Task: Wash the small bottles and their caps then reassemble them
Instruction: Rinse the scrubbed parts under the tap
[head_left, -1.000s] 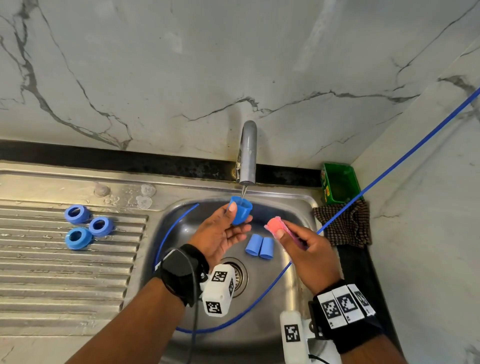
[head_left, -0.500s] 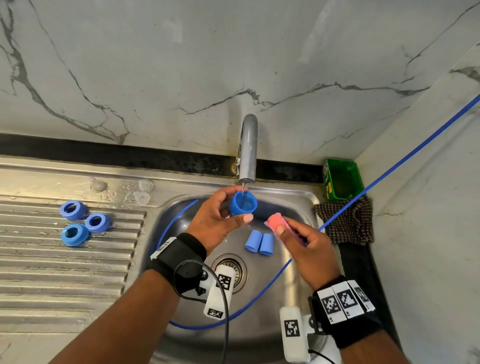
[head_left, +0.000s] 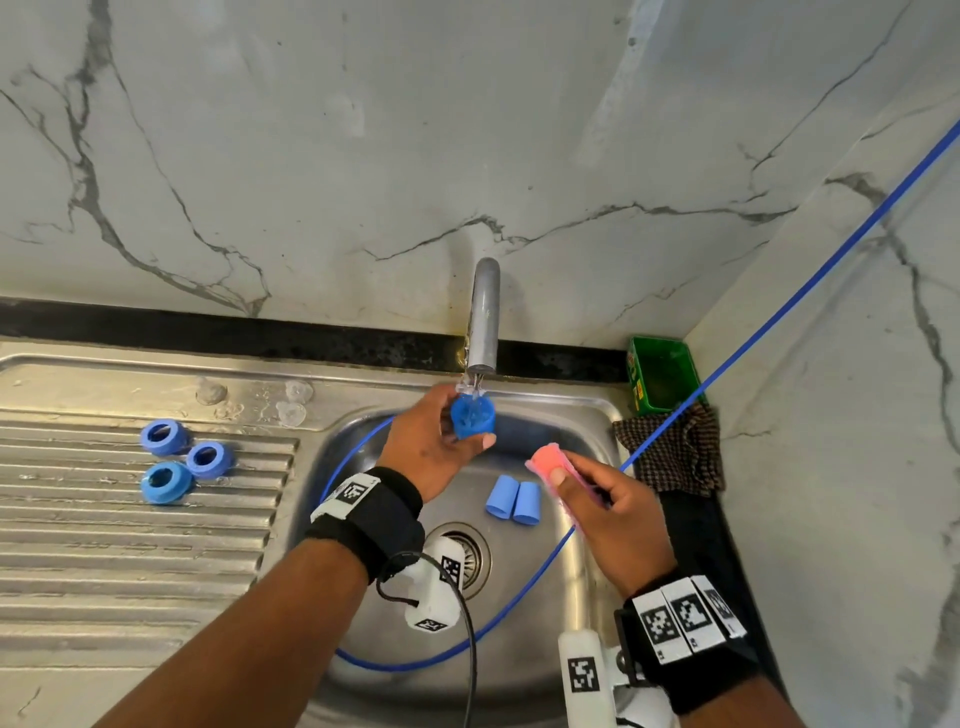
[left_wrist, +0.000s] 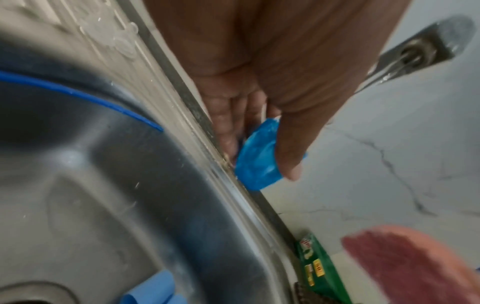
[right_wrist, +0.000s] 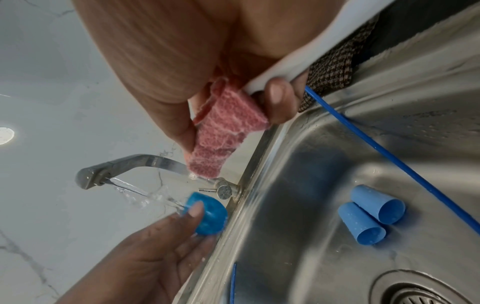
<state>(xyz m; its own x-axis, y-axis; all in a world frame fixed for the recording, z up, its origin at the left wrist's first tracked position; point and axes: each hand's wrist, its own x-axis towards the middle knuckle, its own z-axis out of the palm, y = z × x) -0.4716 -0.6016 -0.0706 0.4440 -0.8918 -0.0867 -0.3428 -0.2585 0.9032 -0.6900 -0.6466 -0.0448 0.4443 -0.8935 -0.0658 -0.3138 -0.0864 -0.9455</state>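
Observation:
My left hand (head_left: 441, 447) grips a small blue bottle (head_left: 471, 417) under the running tap (head_left: 483, 317), its mouth turned up into the stream. Water splashes over the bottle (right_wrist: 210, 215) in the right wrist view, and my thumb lies across the bottle (left_wrist: 259, 160) in the left wrist view. My right hand (head_left: 608, 509) pinches a folded pink scrub pad (head_left: 548, 460) just right of it, over the basin. Two more blue bottles (head_left: 511, 499) lie side by side on the sink floor (head_left: 524, 582). Three blue caps (head_left: 179, 460) sit on the ribbed drainboard at the left.
A green soap box (head_left: 660, 374) stands in the back right corner beside a checked cloth (head_left: 675, 452) on the sink's edge. A blue cable (head_left: 779, 317) runs from the upper right down through the basin. The drain (head_left: 467, 556) lies below my left wrist.
My left hand has turned the bottle's mouth up and raised it closer under the spout, where water now splashes on it. My right hand with the pad has hardly moved.

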